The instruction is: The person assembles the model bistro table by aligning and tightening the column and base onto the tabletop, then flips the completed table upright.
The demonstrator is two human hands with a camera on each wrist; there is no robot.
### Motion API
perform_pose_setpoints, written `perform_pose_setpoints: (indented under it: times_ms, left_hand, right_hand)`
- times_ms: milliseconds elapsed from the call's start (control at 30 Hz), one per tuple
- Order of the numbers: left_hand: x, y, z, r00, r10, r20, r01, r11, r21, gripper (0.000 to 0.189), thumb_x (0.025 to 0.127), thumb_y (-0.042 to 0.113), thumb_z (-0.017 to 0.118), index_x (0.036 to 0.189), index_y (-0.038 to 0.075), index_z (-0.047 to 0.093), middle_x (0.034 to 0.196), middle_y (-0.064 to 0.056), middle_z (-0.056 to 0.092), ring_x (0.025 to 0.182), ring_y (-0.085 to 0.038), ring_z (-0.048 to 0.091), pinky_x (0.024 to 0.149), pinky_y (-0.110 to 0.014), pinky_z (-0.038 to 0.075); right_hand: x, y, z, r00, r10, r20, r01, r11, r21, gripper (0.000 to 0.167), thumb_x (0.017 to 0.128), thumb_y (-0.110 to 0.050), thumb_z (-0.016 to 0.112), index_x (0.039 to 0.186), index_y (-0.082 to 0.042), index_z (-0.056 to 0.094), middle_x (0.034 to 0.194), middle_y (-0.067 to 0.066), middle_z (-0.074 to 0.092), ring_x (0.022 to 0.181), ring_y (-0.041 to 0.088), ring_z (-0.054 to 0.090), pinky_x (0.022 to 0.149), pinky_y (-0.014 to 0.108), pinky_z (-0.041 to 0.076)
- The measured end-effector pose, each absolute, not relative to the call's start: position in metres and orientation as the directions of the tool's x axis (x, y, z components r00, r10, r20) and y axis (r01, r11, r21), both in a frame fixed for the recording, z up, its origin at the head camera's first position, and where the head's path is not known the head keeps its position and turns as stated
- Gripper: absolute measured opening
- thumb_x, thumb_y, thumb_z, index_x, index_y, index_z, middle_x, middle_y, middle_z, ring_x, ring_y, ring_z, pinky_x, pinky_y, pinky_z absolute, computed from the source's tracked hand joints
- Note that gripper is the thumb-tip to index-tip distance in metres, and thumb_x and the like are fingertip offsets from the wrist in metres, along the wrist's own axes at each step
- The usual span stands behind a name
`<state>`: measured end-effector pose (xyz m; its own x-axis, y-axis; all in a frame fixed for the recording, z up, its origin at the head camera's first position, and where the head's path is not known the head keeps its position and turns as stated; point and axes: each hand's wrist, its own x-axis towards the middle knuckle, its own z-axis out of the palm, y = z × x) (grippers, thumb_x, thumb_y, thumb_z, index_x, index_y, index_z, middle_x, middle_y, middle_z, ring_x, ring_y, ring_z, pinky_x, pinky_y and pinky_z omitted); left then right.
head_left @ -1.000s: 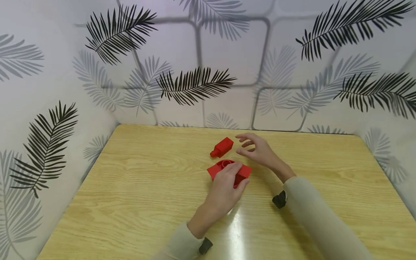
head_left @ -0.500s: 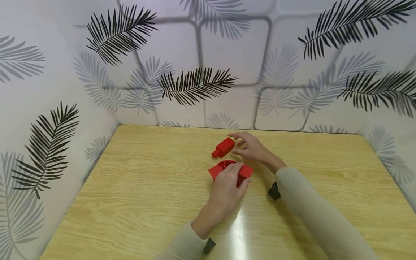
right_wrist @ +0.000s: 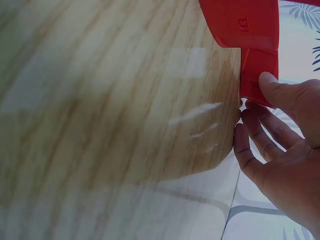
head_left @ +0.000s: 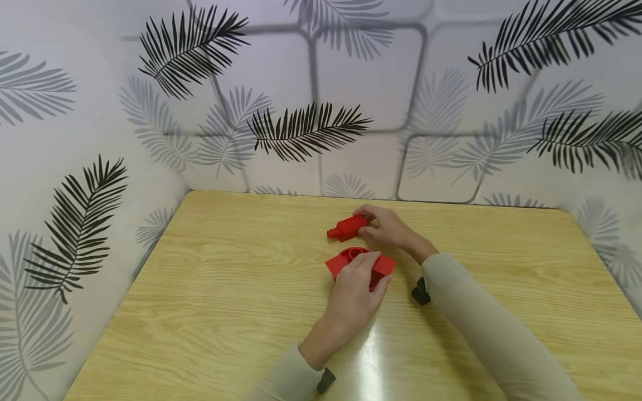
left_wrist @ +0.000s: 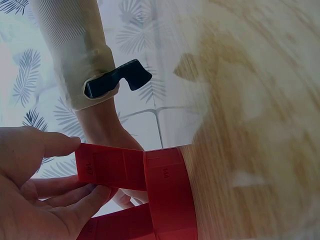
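My left hand point(head_left: 353, 292) grips a red plastic assembly point(head_left: 337, 265) on the table, with blocks spreading out from a rounded base and a small ring in the middle. In the left wrist view, its thumb and fingers pinch a numbered block arm point(left_wrist: 112, 162) that joins a curved wall point(left_wrist: 172, 195). Beyond it my right hand point(head_left: 388, 227) holds the wide end of a loose red block with a stepped round knob point(head_left: 348, 227). The right wrist view has the thumb on that block's face point(right_wrist: 255, 75) and fingers beneath; the assembly's curved wall point(right_wrist: 250, 22) overlaps it there.
The wood-grain table point(head_left: 210, 289) carries both red pieces near its middle. A leaf-patterned wall covering point(head_left: 361, 83) closes off the back and sides. Each wrist wears a black camera mount point(head_left: 421, 292) below its light sleeve.
My right hand has moved left and closed its thumb and fingers on the knobbed block, which has turned slightly. The left hand keeps its grip on the assembly; the head view has shifted a little.
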<state>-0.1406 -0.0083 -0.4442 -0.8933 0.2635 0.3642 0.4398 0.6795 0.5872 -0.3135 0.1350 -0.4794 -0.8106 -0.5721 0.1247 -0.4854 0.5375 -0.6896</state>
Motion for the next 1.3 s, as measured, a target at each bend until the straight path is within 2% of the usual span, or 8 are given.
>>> perform_pose_setpoints:
  times_ms: [233,400,633,767,1033,1100,1200,1300]
  left_hand:
    - [-0.14,-0.009,-0.445,-0.904,0.254,0.345,0.42,0.679,0.602,0.046,0.093,0.016,0.078,0.132,-0.001,0.063,0.127,-0.013,0.067,0.112,-0.027,0.067,0.095,-0.032,0.057]
    - [-0.141,-0.012,-0.446,-0.902,0.264,0.343,0.428,0.66,0.618,0.044,0.091,0.013,0.077,0.131,-0.001,0.064,0.126,-0.012,0.068,0.11,-0.025,0.067,0.093,-0.029,0.058]
    - [-0.145,-0.028,-0.445,-0.88,0.346,0.325,0.473,0.579,0.664,0.042,0.089,0.006,0.072,0.13,0.0,0.065,0.123,-0.01,0.069,0.104,-0.021,0.064,0.091,-0.023,0.056]
    - [-0.149,-0.04,-0.443,-0.877,0.379,0.294,0.465,0.519,0.717,0.042,0.087,0.003,0.071,0.13,0.001,0.066,0.122,-0.009,0.069,0.103,-0.022,0.063,0.089,-0.029,0.057]
    - [-0.156,-0.065,-0.439,-0.883,0.425,0.199,0.39,0.427,0.816,0.044,0.085,-0.002,0.061,0.129,0.003,0.069,0.127,-0.009,0.067,0.103,-0.022,0.061,0.085,-0.04,0.059]
    - [-0.157,-0.07,-0.439,-0.88,0.439,0.181,0.374,0.406,0.834,0.045,0.085,-0.004,0.059,0.128,0.004,0.069,0.128,-0.008,0.066,0.105,-0.021,0.06,0.087,-0.042,0.058]
    - [-0.159,-0.074,-0.44,-0.877,0.449,0.171,0.361,0.38,0.852,0.045,0.085,-0.004,0.058,0.128,0.006,0.069,0.129,-0.007,0.065,0.108,-0.021,0.059,0.09,-0.044,0.057]
    - [-0.159,-0.072,-0.442,-0.88,0.437,0.185,0.363,0.369,0.855,0.039,0.088,0.001,0.065,0.126,0.005,0.069,0.129,-0.008,0.065,0.113,-0.023,0.06,0.095,-0.043,0.056]
  right_hand:
    - [-0.308,0.14,-0.478,-0.819,-0.562,0.114,-0.47,0.544,-0.695,0.034,0.096,-0.005,0.07,0.127,0.002,0.058,0.118,0.019,0.068,0.112,0.035,0.064,0.102,0.051,0.052]
    - [-0.302,0.147,-0.476,-0.839,-0.531,0.124,-0.446,0.538,-0.715,0.034,0.098,-0.006,0.068,0.128,0.004,0.056,0.123,0.022,0.066,0.114,0.041,0.065,0.1,0.053,0.054]
    - [-0.29,0.16,-0.467,-0.864,-0.479,0.157,-0.406,0.475,-0.781,0.035,0.099,-0.005,0.066,0.131,0.005,0.055,0.127,0.024,0.063,0.109,0.044,0.067,0.091,0.051,0.059]
    - [-0.283,0.165,-0.459,-0.878,-0.446,0.174,-0.38,0.428,-0.82,0.033,0.101,-0.007,0.064,0.132,0.003,0.056,0.123,0.025,0.063,0.1,0.043,0.07,0.082,0.051,0.062]
    - [-0.268,0.181,-0.446,-0.876,-0.416,0.245,-0.419,0.402,-0.814,0.027,0.107,-0.013,0.056,0.129,0.002,0.055,0.12,0.023,0.062,0.092,0.046,0.07,0.076,0.056,0.061]
    - [-0.265,0.186,-0.444,-0.883,-0.396,0.253,-0.421,0.429,-0.799,0.027,0.107,-0.015,0.055,0.129,0.002,0.055,0.121,0.021,0.061,0.089,0.045,0.07,0.075,0.053,0.062]
    - [-0.259,0.192,-0.443,-0.899,-0.352,0.261,-0.412,0.474,-0.778,0.026,0.108,-0.017,0.055,0.129,-0.001,0.055,0.123,0.019,0.061,0.085,0.043,0.071,0.072,0.043,0.063]
    - [-0.252,0.196,-0.443,-0.913,-0.305,0.272,-0.395,0.485,-0.781,0.025,0.108,-0.017,0.054,0.128,-0.003,0.054,0.122,0.021,0.062,0.081,0.042,0.071,0.069,0.037,0.062]
